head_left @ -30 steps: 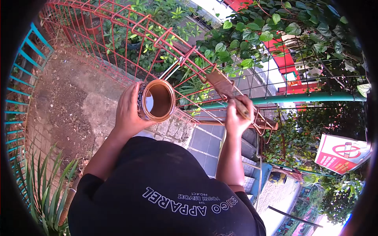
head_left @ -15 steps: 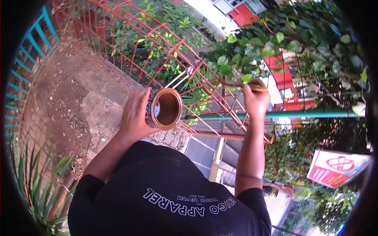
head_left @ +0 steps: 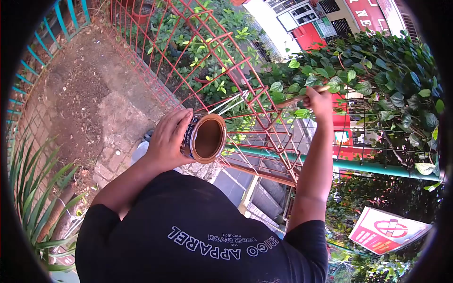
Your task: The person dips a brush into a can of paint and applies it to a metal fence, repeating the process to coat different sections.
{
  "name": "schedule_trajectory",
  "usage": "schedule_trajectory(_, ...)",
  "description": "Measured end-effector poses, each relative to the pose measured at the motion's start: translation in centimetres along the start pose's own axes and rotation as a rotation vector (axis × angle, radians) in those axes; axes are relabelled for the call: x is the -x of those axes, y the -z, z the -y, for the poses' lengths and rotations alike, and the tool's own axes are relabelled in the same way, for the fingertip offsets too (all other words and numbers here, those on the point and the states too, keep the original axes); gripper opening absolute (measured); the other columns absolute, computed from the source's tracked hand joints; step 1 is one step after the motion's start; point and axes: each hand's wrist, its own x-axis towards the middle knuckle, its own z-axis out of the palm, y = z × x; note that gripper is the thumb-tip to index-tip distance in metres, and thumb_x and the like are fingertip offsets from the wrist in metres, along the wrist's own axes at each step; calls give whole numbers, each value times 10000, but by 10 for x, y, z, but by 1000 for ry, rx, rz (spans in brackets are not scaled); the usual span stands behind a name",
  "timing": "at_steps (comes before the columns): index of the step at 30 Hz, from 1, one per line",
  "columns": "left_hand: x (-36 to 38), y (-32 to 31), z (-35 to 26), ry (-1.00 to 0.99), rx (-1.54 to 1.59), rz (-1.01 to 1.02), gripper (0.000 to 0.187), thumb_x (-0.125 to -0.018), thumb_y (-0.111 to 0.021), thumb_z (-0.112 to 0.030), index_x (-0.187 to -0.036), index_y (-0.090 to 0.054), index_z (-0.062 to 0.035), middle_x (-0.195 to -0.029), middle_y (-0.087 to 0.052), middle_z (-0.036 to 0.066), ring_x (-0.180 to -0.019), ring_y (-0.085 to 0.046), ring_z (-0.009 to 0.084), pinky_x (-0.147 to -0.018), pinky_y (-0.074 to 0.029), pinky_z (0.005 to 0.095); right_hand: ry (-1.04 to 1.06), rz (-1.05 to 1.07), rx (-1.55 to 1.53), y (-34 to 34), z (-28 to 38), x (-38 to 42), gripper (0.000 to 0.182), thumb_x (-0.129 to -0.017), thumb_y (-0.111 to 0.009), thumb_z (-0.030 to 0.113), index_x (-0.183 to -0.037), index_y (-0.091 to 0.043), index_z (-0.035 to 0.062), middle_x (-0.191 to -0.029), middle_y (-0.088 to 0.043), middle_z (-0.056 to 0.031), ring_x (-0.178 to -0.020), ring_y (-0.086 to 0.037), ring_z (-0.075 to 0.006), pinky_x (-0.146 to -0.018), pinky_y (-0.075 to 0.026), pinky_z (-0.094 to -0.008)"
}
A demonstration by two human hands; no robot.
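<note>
A garden path of dirt and paving stones point(head_left: 108, 118) lies below, edged by a red metal fence point(head_left: 226, 75) with green plants behind it and a leafy vine point(head_left: 377, 80) on the right. The left hand point(head_left: 170, 139) is wrapped around a paint can point(head_left: 205, 137), held tipped on its side so that its open mouth faces the camera and its long axis points roughly toward the viewer. The right hand point(head_left: 320, 100) is raised against the vine, closed around the handle of a brush point(head_left: 295, 99). The brush lies nearly level, its long axis running left from the fist toward the fence; its bristle end is hard to make out among the leaves.
</note>
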Motion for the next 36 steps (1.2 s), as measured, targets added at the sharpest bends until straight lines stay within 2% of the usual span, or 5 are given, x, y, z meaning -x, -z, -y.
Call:
schedule_trajectory(5, 4, 6, 5, 15, 12, -10, 1214, -575, -947, -363, -1547, -284, -63, -1456, -450, 207, -1321, -479, 418, -1116, -381, 559, -93, 339, 272, -47, 0, -29, 232, -780, -687, 192, -824, -668, -35, -679, -655, -87, -558, -639, -165, -513, -506, -300)
schedule_trajectory(12, 5, 14, 8, 55, -14, -35, 1199, -602, -938, -368, -1560, -277, -80, -1449, -456, 213, -1308, -493, 422, -1101, -392, 564, -31, 691, 167, -51, 9, -62, 119, -809, -655, 107, -831, -647, -9, -704, -678, -89, -573, -640, -146, -512, -514, -267)
schedule_trajectory(15, 7, 17, 9, 69, -35, -54, 1192, -608, -936, -373, -1558, -279, -78, -1450, -458, 215, -1308, -496, 424, -1091, -399, 563, -32, 791, 291, -51, 13, -71, 127, -798, -664, 111, -843, -649, -8, -701, -677, -96, -577, -642, -145, -508, -512, -266)
schedule_trajectory(35, 5, 26, 15, 82, -31, -78, 1193, -605, -931, -348, -1563, -267, -95, -1446, -461, 217, -1303, -498, 428, -1094, -390, 567, 79, 575, 423, -65, 33, -84, 244, -772, -686, 236, -727, -648, -1, -622, -639, -78, -517, -602, -158, -494, -475, -315)
schedule_trajectory(36, 4, 25, 15, 81, -33, -75, 1194, -604, -931, -345, -1564, -267, -97, -1447, -460, 217, -1302, -499, 428, -1092, -392, 567, 98, 535, 620, -78, 39, -72, 284, -761, -704, 268, -745, -667, -13, -612, -636, -88, -519, -609, -176, -500, -467, -336)
